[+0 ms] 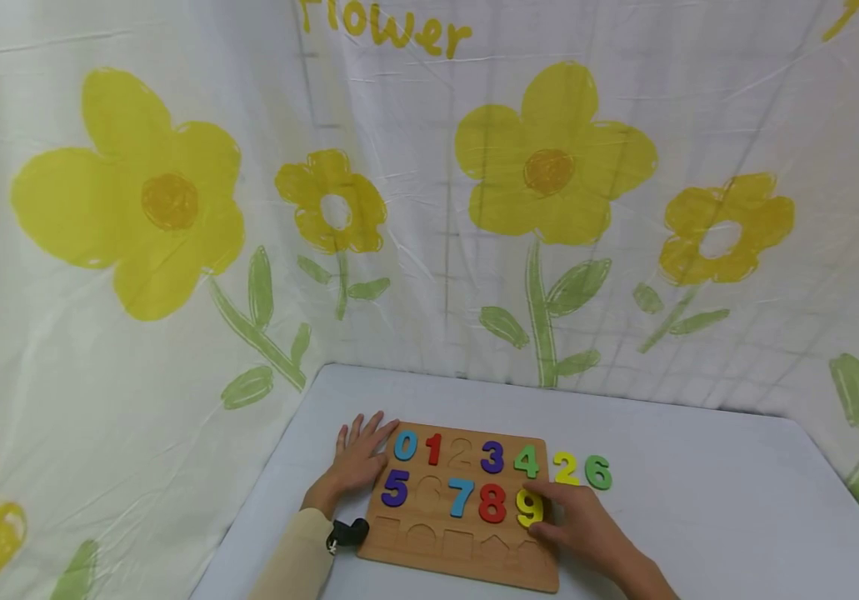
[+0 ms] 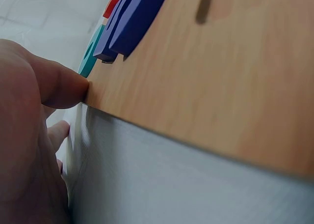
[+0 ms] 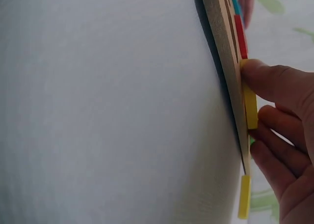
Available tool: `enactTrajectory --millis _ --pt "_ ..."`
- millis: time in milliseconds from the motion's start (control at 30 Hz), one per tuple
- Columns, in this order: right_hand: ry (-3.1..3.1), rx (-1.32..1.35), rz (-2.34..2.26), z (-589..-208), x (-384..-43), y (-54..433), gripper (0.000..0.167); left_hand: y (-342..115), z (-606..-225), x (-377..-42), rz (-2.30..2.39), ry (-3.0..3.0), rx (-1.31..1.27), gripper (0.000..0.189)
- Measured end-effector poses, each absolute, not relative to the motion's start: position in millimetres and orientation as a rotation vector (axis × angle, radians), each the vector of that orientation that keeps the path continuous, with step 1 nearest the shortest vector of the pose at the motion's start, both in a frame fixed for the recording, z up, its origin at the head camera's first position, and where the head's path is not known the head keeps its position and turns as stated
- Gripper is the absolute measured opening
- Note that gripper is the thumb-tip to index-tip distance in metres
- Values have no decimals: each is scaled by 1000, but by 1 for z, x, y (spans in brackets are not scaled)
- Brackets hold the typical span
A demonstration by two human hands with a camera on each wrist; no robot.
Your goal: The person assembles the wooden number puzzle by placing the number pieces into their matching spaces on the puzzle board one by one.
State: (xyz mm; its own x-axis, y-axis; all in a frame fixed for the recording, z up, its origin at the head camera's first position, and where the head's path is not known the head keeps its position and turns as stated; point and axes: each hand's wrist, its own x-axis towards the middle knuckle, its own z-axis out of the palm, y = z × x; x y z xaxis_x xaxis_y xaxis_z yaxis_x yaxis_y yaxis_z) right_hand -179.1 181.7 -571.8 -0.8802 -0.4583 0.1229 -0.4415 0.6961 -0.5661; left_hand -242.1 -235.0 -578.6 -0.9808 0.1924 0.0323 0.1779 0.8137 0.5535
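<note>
Fingers of the right hand (image 1: pixel 581 523) are pinching the yellow 9 (image 1: pixel 524 507) on the wooden board (image 1: pixel 429 512); the left hand (image 1: pixel 354 467) is resting, fingers spread, against its left edge. Probably light and stiff, the yellow 9 is inviting an edgewise grip.

A screened-off corner with a pale tabletop (image 1: pixel 729 492); whether it belongs to a home, a studio or somewhere else cannot be told. Creased whitish sheeting (image 1: pixel 414 292) rises behind the table and along its left side (faint straight lines cross it), printed with 2 large and 2 small yellow flowers (image 1: pixel 549 171) in full view, plus "flower" lettering (image 1: pixel 392 35).
</note>
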Motion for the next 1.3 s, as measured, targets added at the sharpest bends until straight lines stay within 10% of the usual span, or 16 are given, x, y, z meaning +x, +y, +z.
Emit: enactTrajectory --millis 1300 --pt "2856 -680 -1281 -542 -184 268 56 -235 -576 -241 912 2956 315 64"
